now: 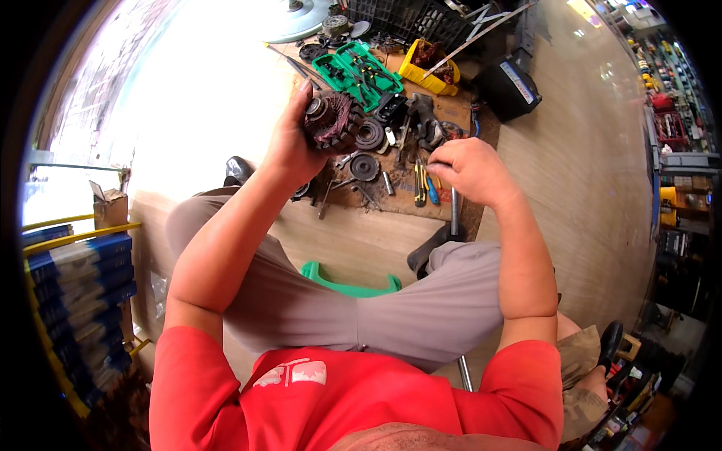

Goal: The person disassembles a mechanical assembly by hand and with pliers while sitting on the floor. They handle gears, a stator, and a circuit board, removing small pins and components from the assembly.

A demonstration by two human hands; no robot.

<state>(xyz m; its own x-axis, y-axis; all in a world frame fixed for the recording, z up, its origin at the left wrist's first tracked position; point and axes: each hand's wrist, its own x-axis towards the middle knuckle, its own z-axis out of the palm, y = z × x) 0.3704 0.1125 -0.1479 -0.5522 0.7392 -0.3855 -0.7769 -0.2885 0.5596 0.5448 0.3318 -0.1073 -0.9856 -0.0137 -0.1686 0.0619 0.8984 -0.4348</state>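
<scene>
Cardboard (402, 208) lies on the floor (571, 105) in the head view, a green case (347, 66) at twelve o'clock. At eleven, the left hand (295, 143) grips a dark motor part (338, 126); at two, near a blue screwdriver (432, 191), the right hand (475, 171) curls narrow, contents unclear.

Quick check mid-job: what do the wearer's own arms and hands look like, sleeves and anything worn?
The left hand and right hand look ungloved. Both forearms are bare, with no watch or band visible. Short red sleeves, the left and right, end near the elbows.
</scene>
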